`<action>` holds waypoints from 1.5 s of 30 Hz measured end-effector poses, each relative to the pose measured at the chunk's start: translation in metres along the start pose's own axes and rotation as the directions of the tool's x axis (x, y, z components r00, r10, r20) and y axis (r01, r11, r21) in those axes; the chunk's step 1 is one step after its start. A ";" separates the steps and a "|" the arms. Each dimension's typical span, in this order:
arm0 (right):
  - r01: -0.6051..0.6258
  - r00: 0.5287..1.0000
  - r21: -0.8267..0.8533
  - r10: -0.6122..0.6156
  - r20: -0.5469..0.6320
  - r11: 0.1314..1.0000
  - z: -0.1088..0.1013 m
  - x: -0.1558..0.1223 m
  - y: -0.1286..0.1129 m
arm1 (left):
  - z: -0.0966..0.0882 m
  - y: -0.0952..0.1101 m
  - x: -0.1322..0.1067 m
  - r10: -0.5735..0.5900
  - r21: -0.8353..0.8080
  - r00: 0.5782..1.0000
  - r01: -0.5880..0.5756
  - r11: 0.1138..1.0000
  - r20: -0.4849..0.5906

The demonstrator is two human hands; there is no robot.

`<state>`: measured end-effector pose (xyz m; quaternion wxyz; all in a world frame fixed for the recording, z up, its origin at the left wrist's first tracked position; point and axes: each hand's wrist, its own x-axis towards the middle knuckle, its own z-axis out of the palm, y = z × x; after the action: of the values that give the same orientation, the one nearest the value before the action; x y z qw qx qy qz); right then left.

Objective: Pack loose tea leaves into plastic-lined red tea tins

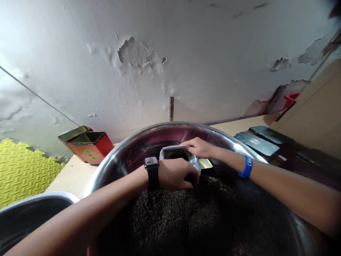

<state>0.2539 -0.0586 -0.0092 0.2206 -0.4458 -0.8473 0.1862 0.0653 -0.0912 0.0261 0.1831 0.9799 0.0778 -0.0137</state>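
Loose dark leaves (170, 217) fill a big steel basin (112, 167) at bottom centre of the frame, below a peeling white wall (133, 53). Both forearms reach in from the lower corners and meet over the heap. The left hand (177, 174) curls into a fist, gripping the side of a clear plastic bag (170, 153) that stands at the heap's far edge. The right hand (199, 147) stretches across, its fingers (190, 143) clasping the bag's top rim. Upper left of the basin sits a red tin (92, 149), its small tan label (91, 154) unreadable. Dark tins (257, 144) lie to the right. A black smartwatch (151, 172) circles the left wrist; a blue wristband (246, 167) on the right wrist shows "Chi".
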 end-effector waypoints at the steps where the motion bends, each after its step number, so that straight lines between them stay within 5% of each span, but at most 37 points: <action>1: 0.000 1.000 0.001 0.000 0.002 1.000 0.000 0.000 -0.001 | -0.002 0.000 -0.001 -0.009 -0.006 1.000 0.009 1.000 -0.007; 8: 0.062 0.998 -0.005 -0.062 0.031 0.998 0.001 0.000 0.001 | -0.011 -0.012 -0.005 -0.071 0.045 0.988 0.078 0.996 -0.137; 18: 0.075 0.997 -0.005 -0.074 0.031 0.997 0.002 0.002 0.002 | 0.014 -0.041 0.006 -0.200 0.180 0.951 0.245 0.952 -0.236; 45: 0.101 0.993 -0.021 -0.100 0.065 0.995 0.001 0.000 0.002 | 0.015 -0.029 0.007 -0.291 0.298 0.923 0.360 0.884 -0.253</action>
<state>0.2549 -0.0579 -0.0110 0.1973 -0.3990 -0.8774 0.1788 0.0674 -0.0686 0.0016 -0.0018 0.9657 0.2564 0.0416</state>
